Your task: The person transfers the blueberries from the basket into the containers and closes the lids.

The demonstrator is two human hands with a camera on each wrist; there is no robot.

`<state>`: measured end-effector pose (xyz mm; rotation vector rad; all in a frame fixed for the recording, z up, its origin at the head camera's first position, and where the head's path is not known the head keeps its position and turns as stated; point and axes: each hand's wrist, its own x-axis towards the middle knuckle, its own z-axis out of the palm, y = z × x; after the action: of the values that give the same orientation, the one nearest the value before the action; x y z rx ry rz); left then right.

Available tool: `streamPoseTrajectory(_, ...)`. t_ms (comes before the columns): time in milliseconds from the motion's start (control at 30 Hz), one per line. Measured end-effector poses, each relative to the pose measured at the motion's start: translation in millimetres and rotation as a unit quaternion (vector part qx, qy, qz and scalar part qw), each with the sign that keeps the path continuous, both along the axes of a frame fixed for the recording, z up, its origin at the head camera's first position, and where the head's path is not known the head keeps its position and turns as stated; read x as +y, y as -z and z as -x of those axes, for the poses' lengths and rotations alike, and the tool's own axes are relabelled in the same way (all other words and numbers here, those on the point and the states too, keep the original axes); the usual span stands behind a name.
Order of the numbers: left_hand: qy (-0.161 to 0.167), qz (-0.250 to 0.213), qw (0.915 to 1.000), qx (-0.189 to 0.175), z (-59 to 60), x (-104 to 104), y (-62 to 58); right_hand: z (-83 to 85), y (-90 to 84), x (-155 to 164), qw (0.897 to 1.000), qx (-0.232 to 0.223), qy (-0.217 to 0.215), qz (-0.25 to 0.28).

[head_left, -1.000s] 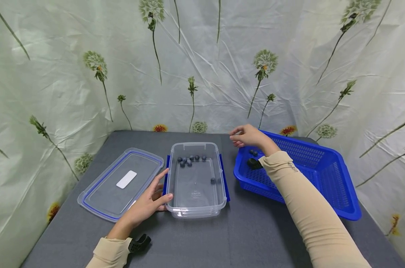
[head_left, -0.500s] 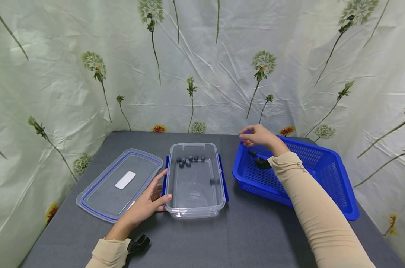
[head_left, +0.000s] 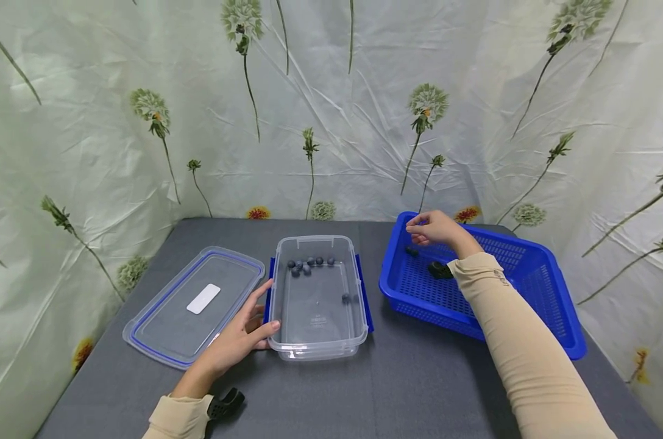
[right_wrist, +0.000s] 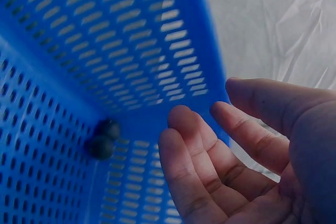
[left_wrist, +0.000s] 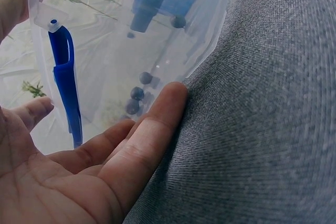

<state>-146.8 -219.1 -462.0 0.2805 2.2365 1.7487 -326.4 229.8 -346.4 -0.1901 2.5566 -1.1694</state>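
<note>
Hovering over the far left corner of the blue perforated plastic basket (head_left: 534,286), the right hand (head_left: 438,228) is hanging just above two small dark blueberries (right_wrist: 102,139) lying together on the basket floor, its fingers (right_wrist: 210,177) loosely curled, spread a little and holding nothing. The left hand (head_left: 235,338) is resting flat against the near left corner of the clear rectangular plastic container (head_left: 317,305), fingers straight, steadying it on the grey desk (head_left: 408,390). Several berries are already sitting inside. The container's clear blue-rimmed lid (head_left: 197,305) is lying alongside. This looks like the picking step; next, I judge, comes a gentle pinch on one berry.
</note>
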Motion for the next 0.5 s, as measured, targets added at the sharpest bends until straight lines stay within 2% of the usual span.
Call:
streamPoseTrajectory(267,-0.006,0.003,1.0,-0.003,-0.4,-1,1.1,0.9,13.6,10,0.999,-0.031,0.009,0.011)
streamPoseTrajectory(500,0.004,-0.007,1.0,0.003,-0.3,-2,1.8,4.5,26.3,13,0.997,-0.079,0.014,0.013)
